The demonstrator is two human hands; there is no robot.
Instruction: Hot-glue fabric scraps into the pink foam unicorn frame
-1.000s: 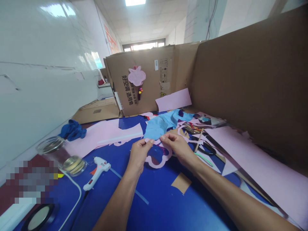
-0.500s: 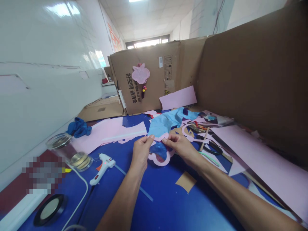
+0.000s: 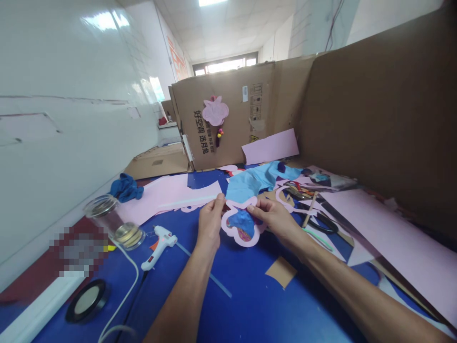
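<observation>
Between both hands I hold a pink cut-out frame [image 3: 241, 240] with a blue and red piece showing through its middle. My left hand [image 3: 210, 220] pinches its upper left edge. My right hand [image 3: 273, 216] pinches its right edge. The frame hangs tilted just above the blue table top [image 3: 246, 305]. A light blue sheet [image 3: 250, 183] lies right behind it, and a white glue gun [image 3: 159, 242] lies to the left of my left forearm.
Cardboard walls [image 3: 374, 119] close the back and right. Pink sheets [image 3: 389, 238] cover the right and the left middle. Black scissors [image 3: 319, 223], a glass jar [image 3: 110, 219] on its side, a black tape roll [image 3: 85, 300], a blue cloth [image 3: 125, 187] and a brown card scrap [image 3: 280, 271] lie around.
Both hands have lifted and tilted the pink frame toward me, so its face shows more fully. The view has shifted slightly left.
</observation>
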